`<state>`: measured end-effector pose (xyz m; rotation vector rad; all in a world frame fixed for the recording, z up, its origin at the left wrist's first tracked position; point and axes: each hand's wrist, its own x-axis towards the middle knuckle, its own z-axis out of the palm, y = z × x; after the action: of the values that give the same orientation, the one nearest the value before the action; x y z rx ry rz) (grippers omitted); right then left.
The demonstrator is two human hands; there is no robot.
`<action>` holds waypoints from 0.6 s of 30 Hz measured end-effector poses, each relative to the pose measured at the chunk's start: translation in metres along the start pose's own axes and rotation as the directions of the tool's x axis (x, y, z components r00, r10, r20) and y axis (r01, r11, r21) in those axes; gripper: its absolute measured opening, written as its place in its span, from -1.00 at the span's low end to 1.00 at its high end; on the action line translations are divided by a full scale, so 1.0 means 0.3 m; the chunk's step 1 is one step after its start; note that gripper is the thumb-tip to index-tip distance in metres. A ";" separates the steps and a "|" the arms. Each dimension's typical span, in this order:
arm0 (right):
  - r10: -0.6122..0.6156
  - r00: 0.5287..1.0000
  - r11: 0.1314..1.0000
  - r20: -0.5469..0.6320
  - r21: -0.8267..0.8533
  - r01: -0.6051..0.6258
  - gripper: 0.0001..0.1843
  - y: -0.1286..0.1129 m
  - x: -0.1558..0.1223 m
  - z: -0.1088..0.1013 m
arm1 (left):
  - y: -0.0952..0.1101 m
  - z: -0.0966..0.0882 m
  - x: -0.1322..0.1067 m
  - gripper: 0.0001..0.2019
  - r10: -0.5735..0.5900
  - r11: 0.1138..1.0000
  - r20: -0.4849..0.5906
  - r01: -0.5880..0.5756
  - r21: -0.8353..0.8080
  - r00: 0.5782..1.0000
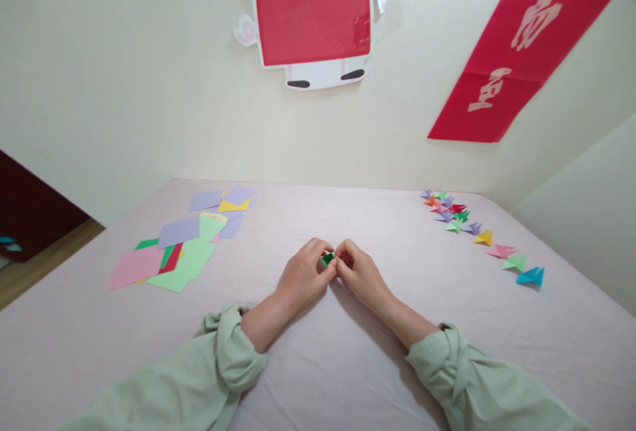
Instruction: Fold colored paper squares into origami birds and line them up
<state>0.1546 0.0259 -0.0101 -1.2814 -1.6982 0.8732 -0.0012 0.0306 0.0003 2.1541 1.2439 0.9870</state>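
Observation:
A small piece of folded green paper (328,259) sits between my two hands above the middle of the table. My left hand (307,269) pinches it between thumb and fingers. My right hand (362,272) meets it from the other side, thumb and fingertips pressed together at the paper's right edge. Most of the paper is hidden behind the fingers, so its folded shape cannot be made out.
Loose coloured paper sheets (181,262) lie in an overlapping spread on the left of the pale tablecloth (298,378). Several small folded paper figures (530,277) form a slanting row on the right. A wall (209,126) with red decorations stands behind the table.

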 end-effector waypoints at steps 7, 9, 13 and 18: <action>-0.001 1.000 1.000 0.018 -0.021 0.001 -0.96 0.002 -0.003 0.005 | -0.017 0.004 0.003 -0.87 0.004 0.995 -0.001 -0.004 -0.100 1.000; 0.004 1.000 1.000 0.022 -0.015 -0.003 -0.96 0.003 -0.004 0.005 | -0.021 0.007 0.005 -0.86 -0.003 0.990 -0.008 0.002 -0.140 1.000; 0.003 1.000 0.999 0.023 0.033 -0.004 -0.96 0.005 -0.001 0.010 | -0.024 0.012 0.006 -0.86 -0.020 0.983 -0.030 0.014 -0.181 0.999; 0.033 0.999 0.992 0.040 0.120 -0.037 -0.93 0.002 0.003 0.024 | -0.007 0.005 0.005 -0.86 -0.034 0.982 -0.070 0.020 -0.189 0.997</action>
<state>0.1481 0.0265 -0.0134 -1.2232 -1.6304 1.0117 -0.0006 0.0328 -0.0016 1.9672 1.1589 1.1335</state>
